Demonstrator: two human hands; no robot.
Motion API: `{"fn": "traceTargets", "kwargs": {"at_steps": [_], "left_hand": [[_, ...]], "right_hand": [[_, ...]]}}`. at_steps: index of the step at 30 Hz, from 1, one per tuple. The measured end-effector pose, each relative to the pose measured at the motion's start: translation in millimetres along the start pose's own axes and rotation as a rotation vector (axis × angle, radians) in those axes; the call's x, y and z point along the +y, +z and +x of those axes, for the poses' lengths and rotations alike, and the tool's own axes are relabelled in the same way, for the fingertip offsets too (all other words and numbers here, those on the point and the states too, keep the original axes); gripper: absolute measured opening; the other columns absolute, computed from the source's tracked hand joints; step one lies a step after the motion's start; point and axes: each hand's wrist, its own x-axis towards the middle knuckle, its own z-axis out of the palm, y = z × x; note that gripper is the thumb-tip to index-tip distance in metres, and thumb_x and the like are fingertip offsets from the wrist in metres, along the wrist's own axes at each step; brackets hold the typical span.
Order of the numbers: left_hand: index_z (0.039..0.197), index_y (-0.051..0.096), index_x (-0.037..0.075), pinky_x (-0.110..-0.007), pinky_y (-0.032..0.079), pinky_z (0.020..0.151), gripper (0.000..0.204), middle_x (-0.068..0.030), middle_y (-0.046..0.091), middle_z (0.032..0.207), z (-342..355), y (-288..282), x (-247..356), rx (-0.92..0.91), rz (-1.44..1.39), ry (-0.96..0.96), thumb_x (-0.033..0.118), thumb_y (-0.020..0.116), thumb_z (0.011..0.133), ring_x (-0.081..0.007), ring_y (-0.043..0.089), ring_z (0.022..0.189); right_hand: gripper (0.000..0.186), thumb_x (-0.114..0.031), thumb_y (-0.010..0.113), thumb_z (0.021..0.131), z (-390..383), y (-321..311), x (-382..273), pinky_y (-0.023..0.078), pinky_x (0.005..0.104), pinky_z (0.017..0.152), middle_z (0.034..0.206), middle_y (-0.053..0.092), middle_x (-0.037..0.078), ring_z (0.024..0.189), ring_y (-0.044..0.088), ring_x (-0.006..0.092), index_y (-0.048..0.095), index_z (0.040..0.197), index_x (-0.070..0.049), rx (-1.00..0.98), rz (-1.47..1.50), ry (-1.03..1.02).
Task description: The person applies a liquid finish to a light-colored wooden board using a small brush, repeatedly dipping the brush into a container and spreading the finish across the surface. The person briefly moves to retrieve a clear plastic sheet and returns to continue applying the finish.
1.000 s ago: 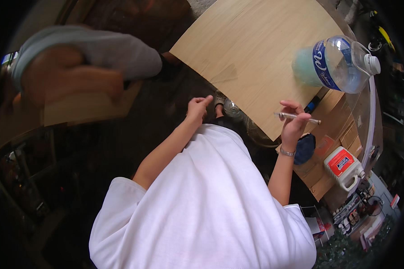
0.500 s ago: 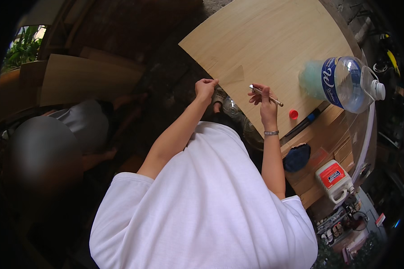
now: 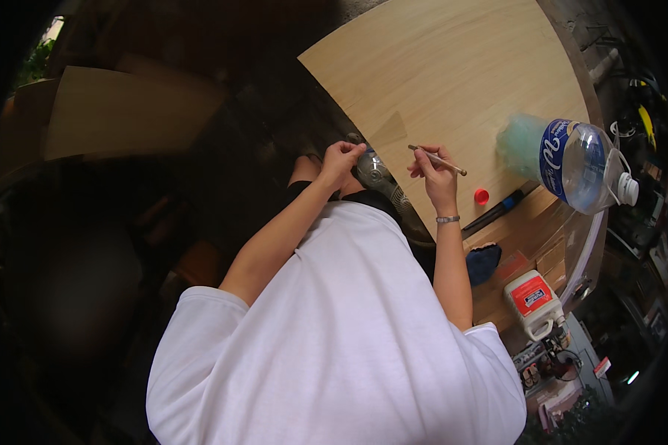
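Note:
A large pale wood panel [image 3: 453, 67] lies before me. My left hand [image 3: 341, 163] is closed in a pinch just off its near left edge; what the fingertips hold, if anything, is too small to make out. Beside that hand, a faint darker triangle [image 3: 388, 130] shows on the panel; I cannot tell whether it is a thin film or a mark. Over the panel's near part, my right hand [image 3: 436, 176] grips a slim pale stick-like tool [image 3: 448, 165], slanted, with a dark far end. A small red cap [image 3: 481, 196] sits to the right of this hand.
A big clear jug [image 3: 571, 159] with greenish contents stands on the right. Near it lie a long dark tool [image 3: 501, 211] and a dark blue cloth-like item [image 3: 483, 263]. A white handled container [image 3: 533, 304] is lower right. Another pale board [image 3: 126, 111] leans at far left.
My view has shifted, showing my legs below the left hand. My left hand has drawn slightly back from the edge. The other person at left has faded into darkness.

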Motion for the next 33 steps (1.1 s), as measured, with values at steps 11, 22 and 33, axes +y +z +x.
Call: {"fn": "traceTargets", "kwargs": {"at_steps": [11,22,33], "left_hand": [[0.089,0.072,-0.001,-0.027,0.050,0.073,0.024,-0.0052,0.071,0.083,-1,6,-5,-0.080,0.086,0.102,0.020,0.081,0.082,-0.0120,0.063,0.077],[0.090,0.075,0.004,-0.028,0.052,0.073,0.026,-0.0063,0.073,0.082,-13,-3,-3,-0.019,0.122,0.121,0.027,0.081,0.080,-0.0128,0.067,0.078],[0.081,0.074,0.000,-0.034,0.052,0.069,0.027,-0.0129,0.069,0.082,-20,4,0,0.123,0.175,0.196,0.025,0.081,0.076,-0.0218,0.067,0.074]], "right_hand": [[0.013,-0.010,0.064,0.097,36,28,30,0.050,0.0218,0.060,0.087,0.071,0.007,0.076,0.066,0.0091,0.061,0.106,-0.001,-0.137,-0.273,-0.091],[0.011,-0.008,0.067,0.091,62,45,29,0.050,0.0298,0.059,0.073,0.067,0.014,0.066,0.070,0.0217,0.058,0.093,-0.002,-0.376,-0.691,-0.190],[0.018,-0.003,0.069,0.085,67,64,19,0.049,0.0357,0.062,0.078,0.064,0.017,0.073,0.063,0.0388,0.052,0.090,-0.003,-0.532,-0.825,-0.320]]}}
